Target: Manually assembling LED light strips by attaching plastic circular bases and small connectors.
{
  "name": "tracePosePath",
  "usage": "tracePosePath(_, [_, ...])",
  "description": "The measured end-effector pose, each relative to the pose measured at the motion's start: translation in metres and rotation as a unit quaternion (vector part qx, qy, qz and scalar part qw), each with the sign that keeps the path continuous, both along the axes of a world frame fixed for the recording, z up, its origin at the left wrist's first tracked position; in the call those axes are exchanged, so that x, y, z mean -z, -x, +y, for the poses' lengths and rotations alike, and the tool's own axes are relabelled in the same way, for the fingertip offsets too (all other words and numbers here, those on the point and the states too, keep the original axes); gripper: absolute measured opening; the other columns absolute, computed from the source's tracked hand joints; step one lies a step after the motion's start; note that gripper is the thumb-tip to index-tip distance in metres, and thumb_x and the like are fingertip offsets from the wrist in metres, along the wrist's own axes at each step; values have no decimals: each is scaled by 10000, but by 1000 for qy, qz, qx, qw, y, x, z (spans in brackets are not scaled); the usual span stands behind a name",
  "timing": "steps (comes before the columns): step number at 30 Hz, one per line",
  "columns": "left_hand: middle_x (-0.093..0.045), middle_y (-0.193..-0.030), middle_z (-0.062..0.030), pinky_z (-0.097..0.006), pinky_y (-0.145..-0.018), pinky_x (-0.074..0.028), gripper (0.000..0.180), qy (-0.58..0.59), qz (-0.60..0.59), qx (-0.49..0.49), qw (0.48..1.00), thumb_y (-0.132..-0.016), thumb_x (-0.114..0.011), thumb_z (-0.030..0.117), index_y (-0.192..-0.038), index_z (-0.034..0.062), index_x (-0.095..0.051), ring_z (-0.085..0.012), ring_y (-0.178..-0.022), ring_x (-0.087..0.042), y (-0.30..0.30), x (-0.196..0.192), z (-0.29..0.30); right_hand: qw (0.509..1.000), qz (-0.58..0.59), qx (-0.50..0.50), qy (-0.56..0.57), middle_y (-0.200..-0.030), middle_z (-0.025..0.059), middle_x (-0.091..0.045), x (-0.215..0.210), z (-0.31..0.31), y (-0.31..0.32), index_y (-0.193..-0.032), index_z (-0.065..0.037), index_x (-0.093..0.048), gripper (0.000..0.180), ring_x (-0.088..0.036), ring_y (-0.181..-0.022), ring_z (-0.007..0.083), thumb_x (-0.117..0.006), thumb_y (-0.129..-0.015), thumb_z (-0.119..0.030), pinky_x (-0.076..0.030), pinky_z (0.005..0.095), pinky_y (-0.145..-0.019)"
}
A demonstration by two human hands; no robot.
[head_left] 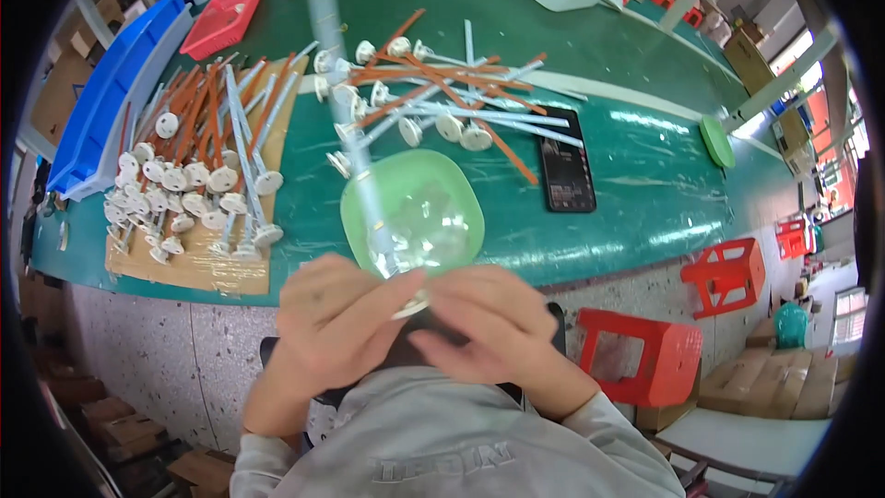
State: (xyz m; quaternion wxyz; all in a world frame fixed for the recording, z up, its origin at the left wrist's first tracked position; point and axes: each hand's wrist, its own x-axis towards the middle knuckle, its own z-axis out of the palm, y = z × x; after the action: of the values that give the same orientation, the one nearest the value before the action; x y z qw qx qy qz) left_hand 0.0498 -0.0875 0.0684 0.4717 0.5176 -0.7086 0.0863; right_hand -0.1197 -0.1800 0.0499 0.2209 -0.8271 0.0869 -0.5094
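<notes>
Close to my body, past the table's near edge, my left hand (336, 318) and my right hand (484, 318) are closed around the lower end of a pale blue stick (365, 189). Its white round base (413, 305) shows between my fingertips. The stick points up and away, smeared by motion. Just beyond my hands stands a green square bowl (466, 194) with something shiny and see-through inside. Farther off lie loose blue and brown sticks with white disc ends (449, 127). On the left, a dense pile of similar sticks (221, 180) rests on cardboard (194, 272).
A black phone (567, 166) lies right of the loose sticks. Along the table's left side are a long blue tray (115, 92) and a red basket (219, 20). A green dish (716, 142) sits at the right edge. Red stools (641, 355) stand on the floor at right.
</notes>
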Motion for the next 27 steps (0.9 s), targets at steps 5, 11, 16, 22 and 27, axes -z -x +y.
tracePosePath(5, [-631, -695, -69, -327, -531, -454, 544, -12, 56, -48, 997, -537, -711, -14, -1080, -30, -729, -217, -574, -603, 31, 25, 28, 998, -59, -11, -32, -849, 108, -676, 15, 23, -2, -966, 24, -679, 329, -669, -694, 250, -829, -684, -52, -573, 321, -606])
tracePosePath(11, [-612, -681, -63, -328, -530, -445, 525, -26, 44, 6, 999, -557, -716, -16, -1081, -27, -727, -216, -556, -570, 41, 25, 36, 998, -63, -4, 8, -810, 95, -673, 14, 32, 18, -924, 20, -675, 247, -661, -643, 234, -780, -704, -18, -566, 302, -560])
tracePosePath(16, [-579, -631, -80, -318, -511, -432, 454, -16, 71, 5, 997, -584, -693, -56, -1036, -22, -729, -233, -521, -546, 49, 25, 32, 998, -60, 9, 27, -783, 99, -679, 13, 32, 24, -923, 22, -682, 266, -667, -640, 222, -774, -673, 8, -559, 293, -556])
tracePosePath(22, [-603, -649, -85, -317, -514, -433, 423, -15, 110, 10, 994, -614, -754, -16, -1036, -16, -723, -232, -531, -552, 43, 29, 31, 995, -42, -88, -19, -846, 124, -683, 13, 18, 27, -962, 43, -692, 281, -676, -705, 236, -741, -694, 111, -558, 303, -596])
tracePosePath(27, [-598, -667, -72, -311, -515, -426, 418, -14, 56, 8, 998, -614, -763, 0, -1030, -10, -732, -220, -548, -559, 38, 33, 20, 996, -32, -77, -42, -849, 121, -684, 17, 15, 26, -965, 37, -696, 300, -679, -712, 241, -743, -684, 131, -555, 303, -602])
